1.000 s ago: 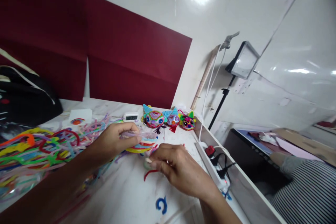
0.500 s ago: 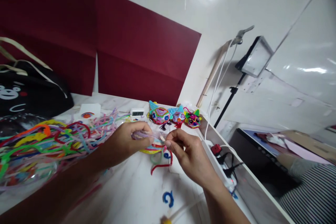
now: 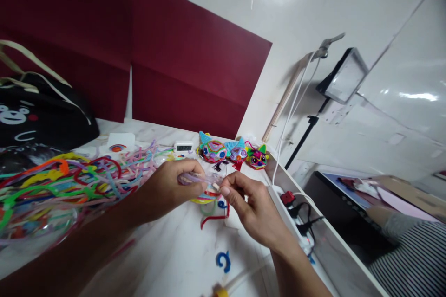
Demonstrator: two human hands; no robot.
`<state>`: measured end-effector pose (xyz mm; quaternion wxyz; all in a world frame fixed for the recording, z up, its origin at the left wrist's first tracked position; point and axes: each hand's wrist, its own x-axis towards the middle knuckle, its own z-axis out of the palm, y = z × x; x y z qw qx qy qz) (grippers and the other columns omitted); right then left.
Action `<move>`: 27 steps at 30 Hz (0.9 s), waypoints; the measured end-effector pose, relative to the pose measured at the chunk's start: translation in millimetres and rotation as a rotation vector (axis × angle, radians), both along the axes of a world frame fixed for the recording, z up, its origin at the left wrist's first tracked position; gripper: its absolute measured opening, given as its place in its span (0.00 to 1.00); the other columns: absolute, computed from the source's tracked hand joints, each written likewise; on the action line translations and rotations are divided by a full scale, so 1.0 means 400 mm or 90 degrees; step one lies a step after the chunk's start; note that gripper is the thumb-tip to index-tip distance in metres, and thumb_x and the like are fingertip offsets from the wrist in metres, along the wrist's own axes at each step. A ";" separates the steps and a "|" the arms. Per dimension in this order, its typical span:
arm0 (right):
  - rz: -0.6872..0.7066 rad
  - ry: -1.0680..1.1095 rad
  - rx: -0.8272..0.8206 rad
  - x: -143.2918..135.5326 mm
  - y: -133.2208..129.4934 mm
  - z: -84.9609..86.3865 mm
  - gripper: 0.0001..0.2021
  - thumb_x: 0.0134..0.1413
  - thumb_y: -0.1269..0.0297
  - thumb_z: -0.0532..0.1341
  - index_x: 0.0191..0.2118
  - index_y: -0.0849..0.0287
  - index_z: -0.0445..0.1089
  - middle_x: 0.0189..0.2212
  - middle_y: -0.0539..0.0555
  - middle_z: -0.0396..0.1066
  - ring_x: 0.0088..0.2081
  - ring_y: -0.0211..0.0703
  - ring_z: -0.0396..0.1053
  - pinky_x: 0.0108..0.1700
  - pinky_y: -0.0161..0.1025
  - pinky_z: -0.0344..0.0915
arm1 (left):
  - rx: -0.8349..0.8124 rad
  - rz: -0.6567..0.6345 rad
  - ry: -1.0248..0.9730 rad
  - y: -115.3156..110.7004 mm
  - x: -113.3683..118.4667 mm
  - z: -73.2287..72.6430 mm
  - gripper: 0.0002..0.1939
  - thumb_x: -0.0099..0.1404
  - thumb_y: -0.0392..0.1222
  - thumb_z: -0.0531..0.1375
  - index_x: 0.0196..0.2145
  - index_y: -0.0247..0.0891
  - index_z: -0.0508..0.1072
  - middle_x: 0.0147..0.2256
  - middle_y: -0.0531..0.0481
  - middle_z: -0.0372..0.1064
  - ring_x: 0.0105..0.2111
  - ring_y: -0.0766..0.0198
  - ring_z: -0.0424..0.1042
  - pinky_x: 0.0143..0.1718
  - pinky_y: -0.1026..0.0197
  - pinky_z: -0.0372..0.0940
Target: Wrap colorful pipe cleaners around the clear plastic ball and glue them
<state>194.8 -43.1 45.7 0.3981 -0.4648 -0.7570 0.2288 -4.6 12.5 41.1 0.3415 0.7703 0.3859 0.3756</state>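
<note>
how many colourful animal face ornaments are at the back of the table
3, side by side: a larger blue-eared one nearest the white digital display, a smaller blue-eared one in the middle, and a green-eared one on the right. Any behind them would be hidden.

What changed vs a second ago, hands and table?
Right hand moved up, from below the striped piece to its side, still pinching a pale bit. View shifted slightly. Same: left hand on the striped piece; blue curl lying on the table.
</note>
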 end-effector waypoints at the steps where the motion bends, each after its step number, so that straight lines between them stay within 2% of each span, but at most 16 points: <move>1: -0.001 -0.003 0.000 0.000 -0.001 0.001 0.09 0.64 0.64 0.56 0.32 0.59 0.66 0.24 0.46 0.63 0.26 0.34 0.59 0.28 0.31 0.53 | 0.009 0.001 0.003 0.000 0.001 0.000 0.06 0.55 0.42 0.60 0.25 0.38 0.70 0.25 0.55 0.63 0.27 0.65 0.62 0.27 0.64 0.55; 11: 0.006 -0.020 -0.009 -0.003 -0.005 -0.001 0.08 0.63 0.68 0.56 0.31 0.58 0.65 0.24 0.46 0.64 0.26 0.33 0.60 0.28 0.30 0.53 | 0.076 0.011 -0.001 -0.014 0.011 -0.001 0.04 0.54 0.40 0.59 0.24 0.37 0.71 0.26 0.56 0.67 0.28 0.66 0.66 0.30 0.65 0.59; 27: -0.033 -0.034 -0.043 -0.007 -0.013 -0.004 0.08 0.63 0.65 0.56 0.30 0.58 0.65 0.22 0.45 0.63 0.23 0.32 0.58 0.25 0.30 0.50 | 0.132 0.011 0.000 -0.011 0.024 -0.013 0.06 0.55 0.41 0.59 0.23 0.37 0.70 0.24 0.57 0.65 0.26 0.67 0.64 0.27 0.65 0.56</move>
